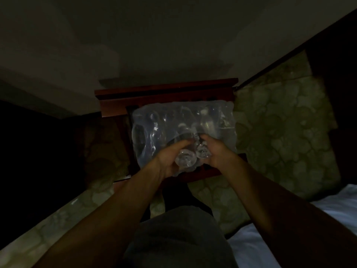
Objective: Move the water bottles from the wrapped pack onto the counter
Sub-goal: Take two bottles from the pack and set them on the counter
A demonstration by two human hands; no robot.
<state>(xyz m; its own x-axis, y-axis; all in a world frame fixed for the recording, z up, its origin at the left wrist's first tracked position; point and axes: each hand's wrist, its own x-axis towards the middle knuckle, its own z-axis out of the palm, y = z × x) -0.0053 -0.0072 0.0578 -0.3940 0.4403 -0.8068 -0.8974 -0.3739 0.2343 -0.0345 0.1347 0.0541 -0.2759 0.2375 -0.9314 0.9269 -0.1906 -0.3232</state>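
The room is dark. In the middle of the frame sits a pack of water bottles [183,130] in clear plastic wrap. It rests on a small reddish-brown wooden table [166,89]. The table's back edge shows above the pack, and a bit of its front edge shows below the hands.

Both arms reach up from the bottom of the frame to the near edge of the pack. The left hand [170,159] is curled around the bottom end of a clear bottle [184,161]. The bottle's round bottom faces the camera, and the fingers wrap over its top side. The right hand [216,151] is curled around a second bottle [202,151], just to the right of the first one. The two bottles are side by side and look like they touch. Both sit at the near edge of the pack. It is too dark to tell if they are all the way out of the wrap.

More bottles show as shiny shapes inside the wrap, higher up in the frame.

The floor [280,132] has a pale green swirly pattern on the right and lower left. A white sheet [270,238] lies in the lower right corner. A knee in dark cloth [179,238] fills the bottom middle.
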